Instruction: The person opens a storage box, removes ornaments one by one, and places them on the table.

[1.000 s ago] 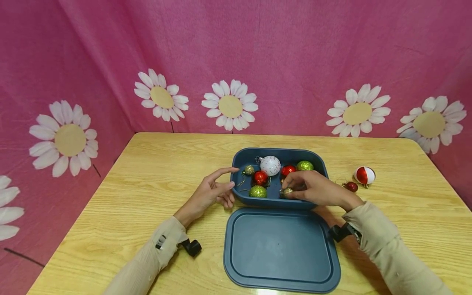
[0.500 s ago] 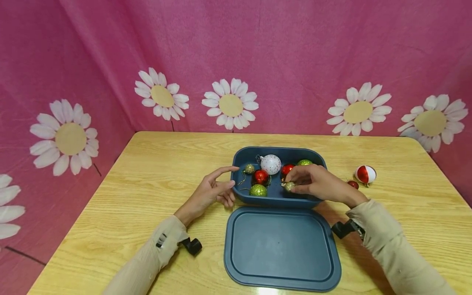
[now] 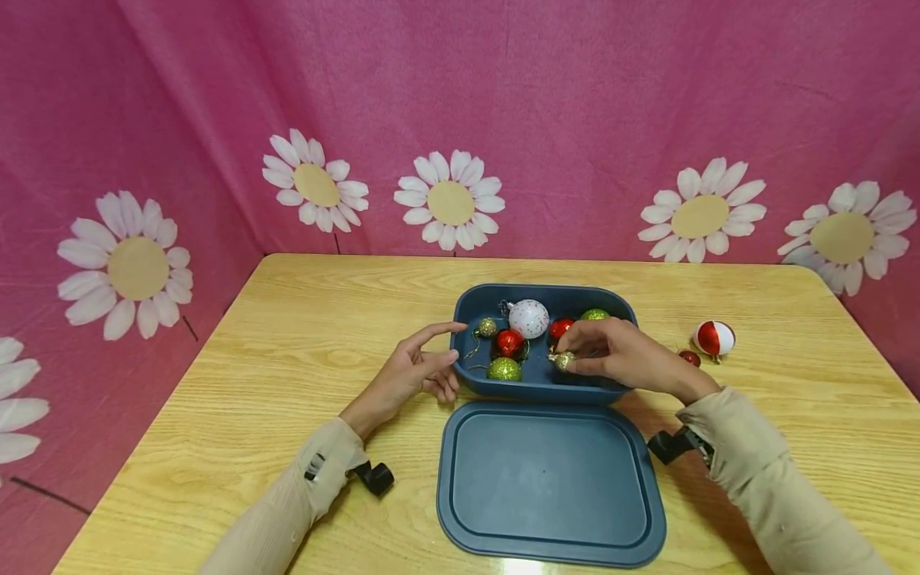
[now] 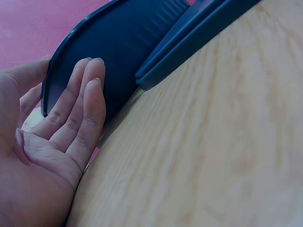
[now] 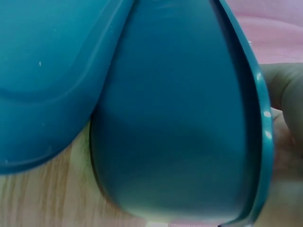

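My right hand (image 3: 624, 355) reaches over the near right side of a dark blue box (image 3: 546, 391) and pinches a small gold glitter bauble (image 3: 564, 362) between thumb and fingers. Inside the box lie a white speckled bauble (image 3: 529, 319), a red bauble (image 3: 509, 343), another red bauble (image 3: 561, 328), a green glitter bauble (image 3: 504, 369), a second green bauble (image 3: 595, 315) and another small gold bauble (image 3: 486, 327). At the box's left end, my left hand (image 3: 413, 371) rests index finger and thumb at the rim, the other fingers loose, as the left wrist view shows.
A dark blue lid (image 3: 552, 483) lies flat on the wooden table (image 3: 323, 319) just in front of the box. To the right sit a red-and-white bauble (image 3: 715, 339) and a small dark red bauble (image 3: 690, 358). A pink flowered curtain (image 3: 575, 120) hangs behind the table.
Between the first two frames, my right hand shifted slightly right and lifted the small gold bauble a little from its place in the box. The left hand stays at the rim.
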### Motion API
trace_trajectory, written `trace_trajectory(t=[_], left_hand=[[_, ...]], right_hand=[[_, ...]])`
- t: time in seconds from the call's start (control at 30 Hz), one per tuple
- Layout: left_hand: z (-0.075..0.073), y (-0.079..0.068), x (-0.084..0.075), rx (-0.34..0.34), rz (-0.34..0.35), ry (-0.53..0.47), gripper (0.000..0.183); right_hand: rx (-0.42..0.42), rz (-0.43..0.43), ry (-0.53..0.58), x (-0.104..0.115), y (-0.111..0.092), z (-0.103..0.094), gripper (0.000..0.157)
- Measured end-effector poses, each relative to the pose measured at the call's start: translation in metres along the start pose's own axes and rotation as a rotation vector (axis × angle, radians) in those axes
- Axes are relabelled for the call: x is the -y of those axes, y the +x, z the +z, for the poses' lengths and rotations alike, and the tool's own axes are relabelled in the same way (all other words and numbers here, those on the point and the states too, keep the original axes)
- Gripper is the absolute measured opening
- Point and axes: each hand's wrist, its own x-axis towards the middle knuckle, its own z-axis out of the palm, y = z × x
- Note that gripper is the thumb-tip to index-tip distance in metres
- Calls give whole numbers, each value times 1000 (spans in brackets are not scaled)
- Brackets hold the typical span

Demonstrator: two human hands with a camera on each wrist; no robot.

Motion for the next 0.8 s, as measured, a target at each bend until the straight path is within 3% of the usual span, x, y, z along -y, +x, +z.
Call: trace_trajectory(t=[0.4, 0.8], left_hand=[[-1, 0, -1, -4, -5, 10, 50], [0, -1, 0, -1, -5, -3, 50]], right_hand=[[-18, -26, 36, -2, 0, -2, 20], [-64, 5, 43, 0, -6, -3, 19]])
